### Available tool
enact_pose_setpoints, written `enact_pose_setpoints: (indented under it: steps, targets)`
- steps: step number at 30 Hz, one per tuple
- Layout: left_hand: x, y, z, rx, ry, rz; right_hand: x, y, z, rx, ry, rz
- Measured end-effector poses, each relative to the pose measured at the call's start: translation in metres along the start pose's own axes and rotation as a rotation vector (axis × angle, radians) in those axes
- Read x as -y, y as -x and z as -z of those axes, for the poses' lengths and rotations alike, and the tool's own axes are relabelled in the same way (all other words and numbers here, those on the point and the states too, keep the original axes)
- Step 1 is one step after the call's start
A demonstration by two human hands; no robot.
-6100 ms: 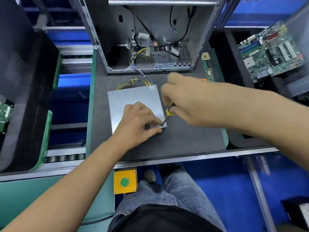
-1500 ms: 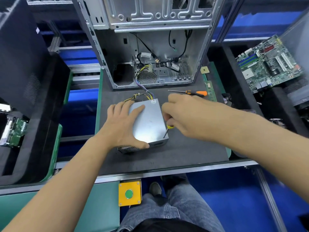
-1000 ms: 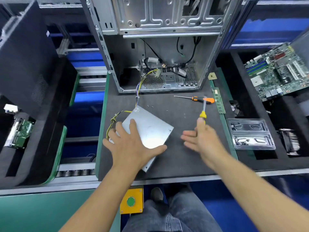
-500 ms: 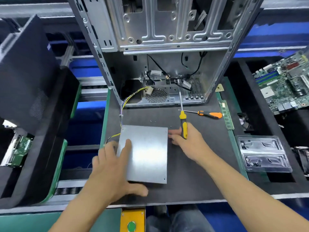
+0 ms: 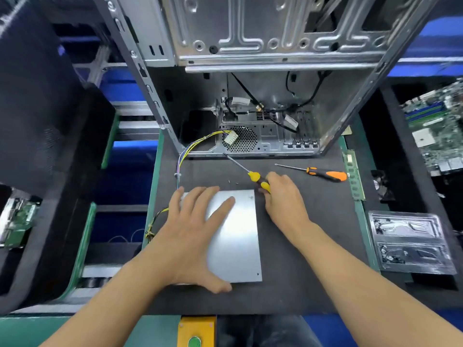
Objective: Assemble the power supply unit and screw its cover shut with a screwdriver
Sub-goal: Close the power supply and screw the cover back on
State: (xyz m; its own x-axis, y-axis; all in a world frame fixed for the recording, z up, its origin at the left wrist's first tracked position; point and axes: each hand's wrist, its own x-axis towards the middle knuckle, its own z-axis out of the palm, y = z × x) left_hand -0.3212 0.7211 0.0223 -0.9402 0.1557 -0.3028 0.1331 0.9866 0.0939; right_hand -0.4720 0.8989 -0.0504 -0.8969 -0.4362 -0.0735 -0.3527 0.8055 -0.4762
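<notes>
Metal box pinned flat, screwdriver lifted away

Left hand (image 5: 193, 236) lies spread on the power supply (image 5: 235, 236) mid-counter; right hand (image 5: 283, 196) grips the yellow screwdriver (image 5: 253, 175). Loose screws (image 5: 233, 182) beside it could roll away.

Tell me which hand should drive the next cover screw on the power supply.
Right, probably. The right hand already grips the yellow-handled screwdriver beside the power supply unit's far right corner, while the left hand lies flat on the cover, steadying it.
</notes>
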Motion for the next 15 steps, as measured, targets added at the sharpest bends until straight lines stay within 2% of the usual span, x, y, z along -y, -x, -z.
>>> enact_pose_setpoints:
  steps: [2, 7, 10, 12, 15]
  targets:
    - [-0.009, -0.004, -0.002, -0.046, 0.031, 0.073, 0.000, 0.000, 0.007, -0.012, -0.014, -0.021]
    - [-0.036, -0.011, -0.007, -0.107, 0.128, 0.251, -0.013, 0.023, 0.044, -0.126, -0.424, -0.231]
    - [-0.046, -0.015, -0.009, -0.117, 0.151, 0.324, -0.019, 0.051, 0.071, -0.087, -0.470, -0.210]
    - [-0.046, -0.016, -0.011, -0.127, 0.147, 0.300, -0.021, 0.072, 0.083, -0.005, -0.451, -0.165]
    - [-0.048, -0.020, -0.011, -0.250, 0.227, 0.124, -0.020, 0.094, 0.087, 0.052, -0.436, -0.132]
